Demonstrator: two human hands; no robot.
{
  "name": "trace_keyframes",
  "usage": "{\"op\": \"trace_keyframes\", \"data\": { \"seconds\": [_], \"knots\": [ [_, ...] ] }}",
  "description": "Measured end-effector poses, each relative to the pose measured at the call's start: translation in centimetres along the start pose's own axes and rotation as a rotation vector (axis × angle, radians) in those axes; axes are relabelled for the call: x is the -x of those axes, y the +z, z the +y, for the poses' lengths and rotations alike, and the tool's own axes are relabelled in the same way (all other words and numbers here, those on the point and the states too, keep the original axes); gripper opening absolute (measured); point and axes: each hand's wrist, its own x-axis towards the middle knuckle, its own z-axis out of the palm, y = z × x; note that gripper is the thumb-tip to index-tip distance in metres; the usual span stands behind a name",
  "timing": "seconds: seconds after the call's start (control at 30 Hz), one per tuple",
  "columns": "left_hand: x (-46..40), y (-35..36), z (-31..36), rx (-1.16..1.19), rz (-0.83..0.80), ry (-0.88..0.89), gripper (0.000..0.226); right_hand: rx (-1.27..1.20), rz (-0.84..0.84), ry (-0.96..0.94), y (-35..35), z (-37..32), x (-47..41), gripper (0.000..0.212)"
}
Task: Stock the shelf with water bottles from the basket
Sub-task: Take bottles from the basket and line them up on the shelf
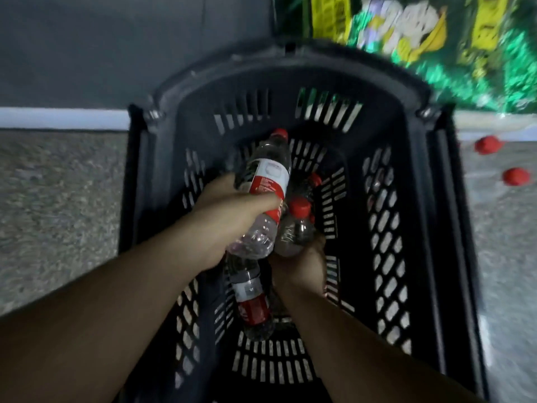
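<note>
The clear plastic water bottle with a red-and-white label and a red cap [266,181] is gripped by the left hand [229,219], whose fingers and thumb are curled round the lower half of its body. The bottle is tilted, with its cap pointing away from the person and its base just past the palm, and it is held above the inside of the dark grey slotted plastic basket [412,228].

Just to the right of this grip, a second clear bottle with a red cap [295,228] stands with its cap up, and its side touches the base of the first bottle. The right hand [305,266] is under and around the bottom of it; the fingers look wrapped round it (they are mostly hidden behind the bottle).

Below both grips, a third bottle with a red-and-white label [251,301] lies on the basket floor. Beyond the right hand, deeper in the basket, another red cap [315,178] of a bottle is visible.

Outside the basket, to the right of the grips, two red caps [488,144] stand on a pale surface. Above them there is a blurred green and yellow printed bag [436,39]. To the left of the basket there is a speckled grey floor [58,199].
</note>
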Motion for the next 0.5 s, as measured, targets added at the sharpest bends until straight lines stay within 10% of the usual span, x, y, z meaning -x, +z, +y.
{"op": "trace_keyframes", "data": {
  "seconds": [0.13, 0.5],
  "knots": [
    [5.1, -1.7, 4.7, 0.179, -0.191, 0.044, 0.034, -0.171, 0.011, -0.116, -5.6, -5.0, 3.2, 0.056],
    [20.0, -6.0, 22.7, 0.455, -0.415, 0.323, 0.039, -0.529, -0.057, -0.529, -21.6, -21.0, 16.1, 0.056]
  ]
}}
